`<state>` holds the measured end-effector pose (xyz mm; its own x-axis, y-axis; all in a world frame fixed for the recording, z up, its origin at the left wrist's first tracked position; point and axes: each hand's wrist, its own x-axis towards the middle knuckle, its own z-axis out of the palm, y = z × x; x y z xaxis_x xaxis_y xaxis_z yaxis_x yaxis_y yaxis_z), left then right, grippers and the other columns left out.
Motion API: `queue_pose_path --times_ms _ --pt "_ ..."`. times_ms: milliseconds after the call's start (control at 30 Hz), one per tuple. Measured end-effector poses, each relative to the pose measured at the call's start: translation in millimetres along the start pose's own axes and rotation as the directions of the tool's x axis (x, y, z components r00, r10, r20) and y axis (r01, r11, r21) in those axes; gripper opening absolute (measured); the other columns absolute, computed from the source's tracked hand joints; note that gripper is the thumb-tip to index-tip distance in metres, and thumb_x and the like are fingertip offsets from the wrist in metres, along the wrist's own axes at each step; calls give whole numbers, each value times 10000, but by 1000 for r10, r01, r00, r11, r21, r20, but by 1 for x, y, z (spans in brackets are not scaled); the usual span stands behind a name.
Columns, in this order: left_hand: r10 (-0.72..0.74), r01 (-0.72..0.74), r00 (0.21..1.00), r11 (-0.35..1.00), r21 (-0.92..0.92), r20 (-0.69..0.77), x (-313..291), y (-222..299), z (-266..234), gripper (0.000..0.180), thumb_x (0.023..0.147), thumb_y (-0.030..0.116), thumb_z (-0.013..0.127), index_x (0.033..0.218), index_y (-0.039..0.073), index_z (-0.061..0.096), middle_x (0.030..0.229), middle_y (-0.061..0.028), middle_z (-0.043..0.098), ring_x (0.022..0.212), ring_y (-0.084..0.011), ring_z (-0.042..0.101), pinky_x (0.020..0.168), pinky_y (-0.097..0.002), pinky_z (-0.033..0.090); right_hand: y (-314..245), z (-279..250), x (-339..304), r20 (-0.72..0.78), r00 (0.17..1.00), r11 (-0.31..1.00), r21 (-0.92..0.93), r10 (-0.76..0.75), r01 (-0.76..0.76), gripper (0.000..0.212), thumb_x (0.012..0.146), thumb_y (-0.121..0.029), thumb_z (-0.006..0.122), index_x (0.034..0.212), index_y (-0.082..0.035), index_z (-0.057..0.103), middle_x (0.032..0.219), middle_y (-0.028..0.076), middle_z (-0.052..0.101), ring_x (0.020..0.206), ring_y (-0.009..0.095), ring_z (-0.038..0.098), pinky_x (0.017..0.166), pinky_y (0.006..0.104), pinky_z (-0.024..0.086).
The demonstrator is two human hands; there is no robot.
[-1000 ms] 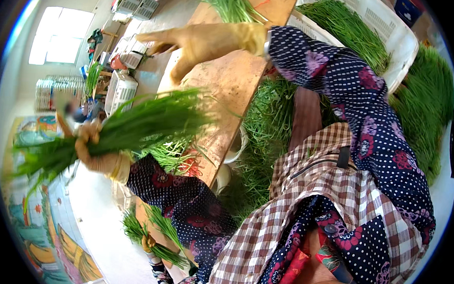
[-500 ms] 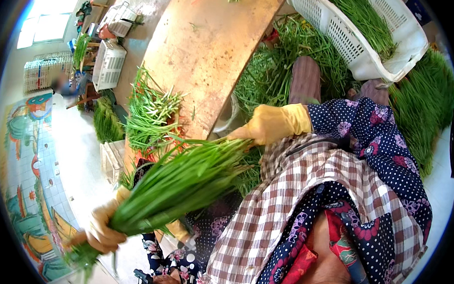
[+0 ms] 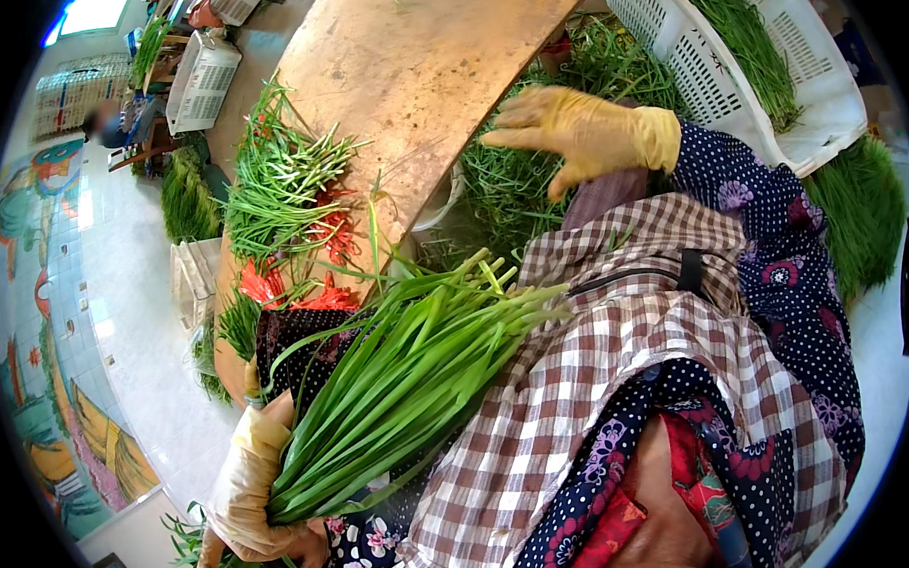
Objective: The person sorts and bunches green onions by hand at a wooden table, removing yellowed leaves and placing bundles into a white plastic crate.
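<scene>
A large bunch of long, flat green leaves with pale stalk ends, like garlic chives (image 3: 401,382), lies slanting across the front of my lap. My left hand (image 3: 252,487), in a cream glove, is closed around the lower leafy end, and its forearm is mostly hidden behind the leaves. Away from the bunch, my right hand (image 3: 580,138) wears a yellow glove and hangs open in the air, fingers apart, with nothing in it. The bunch's stalk ends point toward my checked apron (image 3: 613,340).
A wooden table (image 3: 391,92) holds a pile of cut green stalks (image 3: 278,188) and red ties (image 3: 324,297). More greens (image 3: 518,196) lie beside my legs. At upper right stands a white crate (image 3: 702,82) of greens. A person (image 3: 110,127) is at far left.
My right hand has let go of the stalk ends and moved up and right, its fingers spreading. The bunch has swung toward my lap, and my left hand has shifted slightly right and down.
</scene>
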<state>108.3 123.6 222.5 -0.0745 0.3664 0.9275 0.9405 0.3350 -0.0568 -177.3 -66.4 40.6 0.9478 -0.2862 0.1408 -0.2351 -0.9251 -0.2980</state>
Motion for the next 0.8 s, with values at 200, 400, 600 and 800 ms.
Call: queue_pose_path --times_ms 200,400,600,800 --pt "83 -82 997 996 -31 4 -3 -6 -9 609 796 93 499 1312 -8 190 736 -100 553 575 -177 545 487 -316 462 -81 36 10 -338 866 890 139 -369 434 75 756 -127 567 793 -62 570 494 34 458 400 171 495 342 297 391" --pt "88 -88 996 996 -18 7 -5 -1 -6 653 801 104 493 1349 14 150 748 -100 551 588 -181 547 493 -324 464 -1 80 -60 -160 986 998 46 48 -41 107 724 -169 608 753 -71 579 524 -6 514 430 169 505 429 294 436" --pt "142 -142 990 986 -91 -7 -28 -17 -32 656 797 96 500 1351 20 158 751 -99 552 588 -182 548 495 -324 465 2 15 -35 -70 984 916 382 161 -123 807 751 -373 625 1396 -131 204 1353 199 351 1165 358 444 1014 393 335" --pt "196 -197 980 953 -229 -29 -37 -33 -38 601 778 58 529 1304 5 244 742 -93 559 568 -180 547 494 -311 468 -44 34 16 57 998 741 671 -37 -11 391 841 -371 553 1056 -46 583 1000 131 614 688 111 615 652 290 515"
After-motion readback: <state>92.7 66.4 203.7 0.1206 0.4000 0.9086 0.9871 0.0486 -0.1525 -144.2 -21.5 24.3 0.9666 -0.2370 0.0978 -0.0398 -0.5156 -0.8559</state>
